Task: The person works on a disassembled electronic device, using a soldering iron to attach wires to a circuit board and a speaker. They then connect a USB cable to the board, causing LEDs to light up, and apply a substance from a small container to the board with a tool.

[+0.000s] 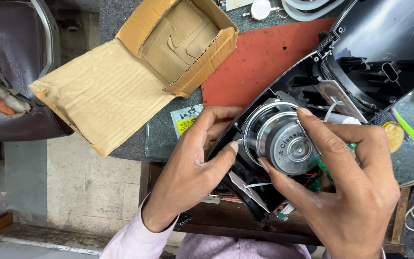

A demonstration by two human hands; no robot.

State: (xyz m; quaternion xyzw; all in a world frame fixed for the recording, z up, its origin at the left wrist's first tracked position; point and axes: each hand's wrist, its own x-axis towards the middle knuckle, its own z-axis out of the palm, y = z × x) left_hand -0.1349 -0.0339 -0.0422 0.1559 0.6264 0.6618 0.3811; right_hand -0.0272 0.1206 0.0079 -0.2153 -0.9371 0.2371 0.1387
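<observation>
Both hands hold the speaker, magnet facing up.

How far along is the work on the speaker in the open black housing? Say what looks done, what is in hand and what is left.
Done: the black housing lies opened on the red mat, and the cardboard box stands open and empty. In hand: the right hand grips the round speaker magnet while the left hand steadies the frame edge. Left: the housing is not closed, and white wires hang loose below.
</observation>
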